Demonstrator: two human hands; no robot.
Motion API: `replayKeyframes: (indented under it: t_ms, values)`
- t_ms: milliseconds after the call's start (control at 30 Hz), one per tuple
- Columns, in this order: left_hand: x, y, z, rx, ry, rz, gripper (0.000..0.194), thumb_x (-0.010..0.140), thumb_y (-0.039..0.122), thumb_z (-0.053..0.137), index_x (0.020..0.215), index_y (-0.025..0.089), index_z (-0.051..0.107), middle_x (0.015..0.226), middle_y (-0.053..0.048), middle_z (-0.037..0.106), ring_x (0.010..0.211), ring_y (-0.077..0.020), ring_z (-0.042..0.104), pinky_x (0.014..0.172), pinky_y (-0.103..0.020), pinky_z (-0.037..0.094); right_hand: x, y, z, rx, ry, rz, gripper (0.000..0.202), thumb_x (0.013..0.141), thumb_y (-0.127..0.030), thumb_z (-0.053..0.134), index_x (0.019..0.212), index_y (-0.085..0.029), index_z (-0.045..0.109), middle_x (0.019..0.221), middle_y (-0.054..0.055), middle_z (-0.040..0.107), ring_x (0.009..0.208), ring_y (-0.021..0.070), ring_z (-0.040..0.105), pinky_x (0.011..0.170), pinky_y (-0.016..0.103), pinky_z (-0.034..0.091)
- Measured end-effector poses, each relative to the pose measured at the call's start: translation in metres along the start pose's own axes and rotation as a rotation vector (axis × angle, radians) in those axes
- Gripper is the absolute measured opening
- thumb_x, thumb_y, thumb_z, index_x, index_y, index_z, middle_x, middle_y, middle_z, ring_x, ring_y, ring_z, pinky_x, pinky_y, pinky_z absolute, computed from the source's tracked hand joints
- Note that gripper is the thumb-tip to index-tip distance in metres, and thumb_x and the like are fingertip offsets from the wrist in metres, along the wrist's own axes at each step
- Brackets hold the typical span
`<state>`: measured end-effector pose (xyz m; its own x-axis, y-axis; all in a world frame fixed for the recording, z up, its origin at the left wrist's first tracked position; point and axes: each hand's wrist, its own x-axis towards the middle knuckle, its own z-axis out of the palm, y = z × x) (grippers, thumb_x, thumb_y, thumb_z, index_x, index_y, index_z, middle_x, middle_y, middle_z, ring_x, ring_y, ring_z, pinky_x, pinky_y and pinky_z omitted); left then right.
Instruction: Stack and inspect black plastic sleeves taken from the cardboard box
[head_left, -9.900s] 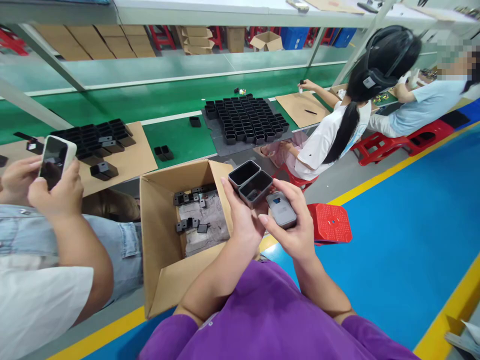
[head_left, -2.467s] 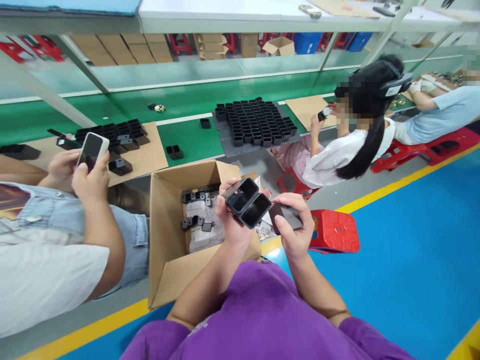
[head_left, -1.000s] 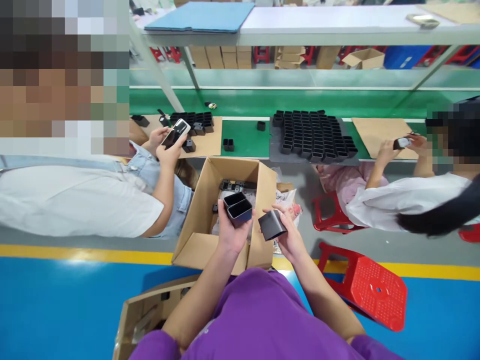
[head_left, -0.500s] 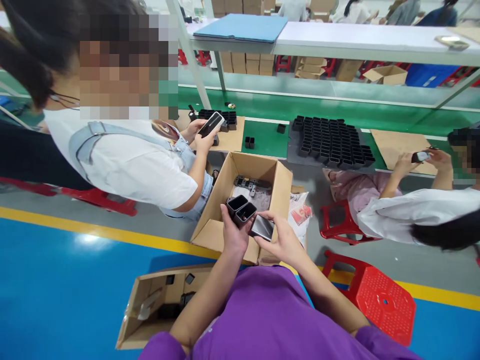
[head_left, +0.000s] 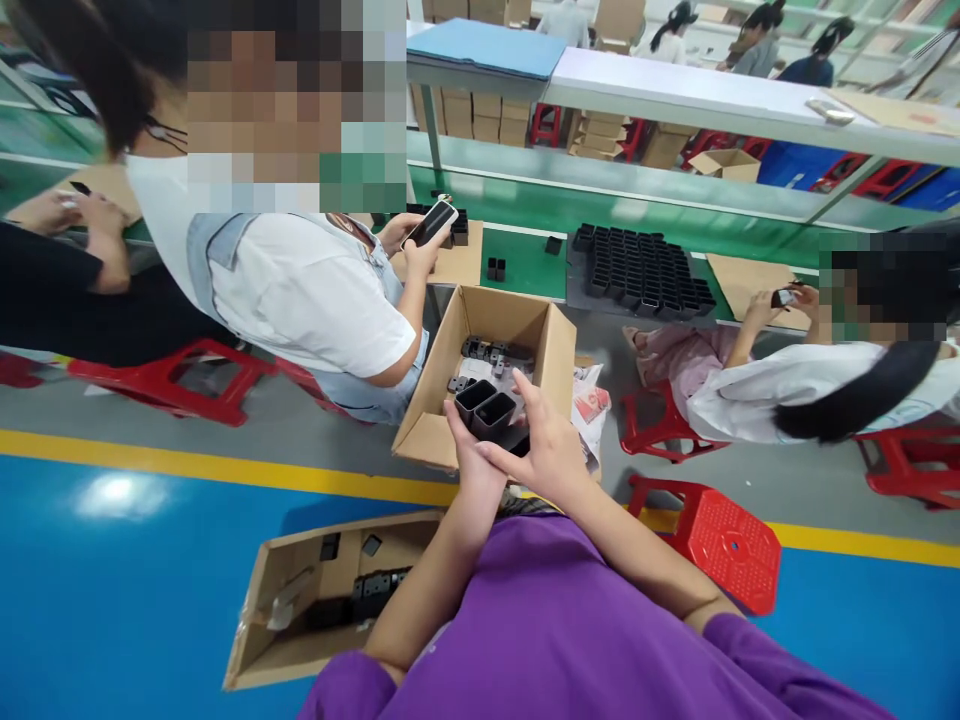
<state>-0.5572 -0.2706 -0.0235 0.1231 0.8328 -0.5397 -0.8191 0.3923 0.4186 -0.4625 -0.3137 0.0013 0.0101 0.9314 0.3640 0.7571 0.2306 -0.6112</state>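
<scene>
My left hand (head_left: 480, 462) is closed around two black open-topped rectangular cases (head_left: 475, 398), held side by side with their openings up. My right hand (head_left: 551, 440) curves round their right side, thumb low near my left palm and index finger raised. Another dark case (head_left: 516, 438) shows partly between my hands; my right palm and fingers hide most of it, and the grip there is partly hidden. Directly beyond is an open cardboard box (head_left: 559, 345) with small black parts (head_left: 484, 350) and clear plastic inside.
A second cardboard box (head_left: 251, 610) with black pieces sits at lower left. A red stool (head_left: 735, 545) stands at right. Rows of black cases (head_left: 637, 268) cover part of the green bench (head_left: 521, 245). One co-worker (head_left: 300, 290) sits at left, another (head_left: 810, 390) at right.
My right hand has brought the separate shiny-sided case in against the pair, and its fingers are now spread wider. The view has shifted, showing more of the left side.
</scene>
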Motion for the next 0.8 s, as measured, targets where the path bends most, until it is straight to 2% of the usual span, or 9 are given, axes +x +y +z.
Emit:
replayKeyframes:
  t_ms: [67,200,267,333,433,500,600,700,800]
  values:
    - [-0.008,-0.002,0.000,-0.022,0.060,-0.007,0.066,0.102,0.069,0.034,0.122,0.021,0.074,0.092,-0.007,0.080,0.080,-0.0218,0.076,0.077,-0.033,0.061,0.003,-0.006,0.001,0.018,-0.043,0.046,0.088,0.093,-0.068,0.059,0.161,-0.018,0.032,0.136,0.020,0.065,0.112,0.0338,0.072,0.083,0.047,0.065]
    - [-0.019,-0.007,-0.005,-0.013,0.099,-0.012,0.062,0.103,0.065,0.038,0.130,0.020,0.071,0.111,-0.010,0.079,0.104,-0.0241,0.075,0.089,-0.032,0.060,0.010,-0.009,0.003,0.138,-0.055,0.068,0.069,0.101,-0.059,0.051,0.154,-0.017,0.044,0.129,0.018,0.066,0.122,0.0327,0.065,0.103,0.052,0.057]
    - [-0.022,-0.008,-0.006,-0.006,0.101,-0.029,0.059,0.104,0.063,0.038,0.127,0.020,0.072,0.110,-0.009,0.079,0.102,-0.0239,0.075,0.084,-0.031,0.060,0.013,-0.005,0.001,0.243,-0.045,0.042,0.055,0.105,-0.053,0.043,0.146,-0.018,0.053,0.126,0.016,0.067,0.121,0.0294,0.064,0.108,0.050,0.054]
    - [-0.024,-0.007,-0.004,-0.003,0.080,-0.040,0.060,0.104,0.065,0.036,0.122,0.020,0.072,0.105,-0.008,0.079,0.094,-0.0229,0.076,0.078,-0.031,0.060,0.014,0.002,-0.008,0.338,-0.017,0.008,0.044,0.108,-0.047,0.039,0.136,-0.021,0.061,0.126,0.014,0.068,0.120,0.0261,0.065,0.105,0.047,0.054]
    - [-0.022,-0.006,0.002,-0.001,0.026,-0.033,0.063,0.102,0.069,0.036,0.117,0.020,0.073,0.096,-0.007,0.079,0.084,-0.0213,0.075,0.071,-0.030,0.059,0.011,0.015,-0.031,0.360,0.037,-0.083,0.033,0.107,-0.041,0.047,0.129,-0.025,0.065,0.129,0.012,0.069,0.118,0.0242,0.066,0.100,0.044,0.056]
    - [-0.017,-0.010,0.008,0.003,0.010,-0.007,0.063,0.099,0.072,0.042,0.114,0.020,0.074,0.089,-0.006,0.078,0.077,-0.0203,0.074,0.069,-0.030,0.057,0.009,0.025,-0.048,0.291,0.006,-0.179,0.033,0.104,-0.039,0.054,0.132,-0.025,0.064,0.132,0.012,0.069,0.120,0.0257,0.065,0.102,0.047,0.055]
    - [-0.004,-0.024,0.018,0.018,0.016,0.065,0.060,0.095,0.073,0.051,0.107,0.019,0.075,0.087,-0.005,0.078,0.072,-0.0184,0.072,0.068,-0.028,0.055,0.009,0.042,-0.068,0.191,-0.144,-0.294,0.043,0.101,-0.038,0.059,0.142,-0.027,0.058,0.144,0.011,0.064,0.128,0.0284,0.059,0.111,0.054,0.050]
    - [0.009,-0.044,0.032,0.072,0.007,0.085,0.060,0.095,0.072,0.049,0.101,0.019,0.075,0.088,-0.006,0.078,0.075,-0.0187,0.073,0.071,-0.029,0.055,0.013,0.064,-0.081,0.193,-0.220,-0.306,0.049,0.101,-0.033,0.056,0.150,-0.029,0.052,0.150,0.009,0.061,0.130,0.0283,0.056,0.113,0.056,0.048]
    - [0.020,-0.068,0.048,0.154,-0.024,0.050,0.059,0.102,0.067,0.040,0.097,0.019,0.074,0.086,-0.005,0.077,0.075,-0.0193,0.072,0.072,-0.031,0.055,0.020,0.092,-0.095,0.229,-0.202,-0.280,0.054,0.099,-0.021,0.053,0.152,-0.030,0.050,0.148,0.008,0.062,0.129,0.0265,0.056,0.112,0.055,0.049]
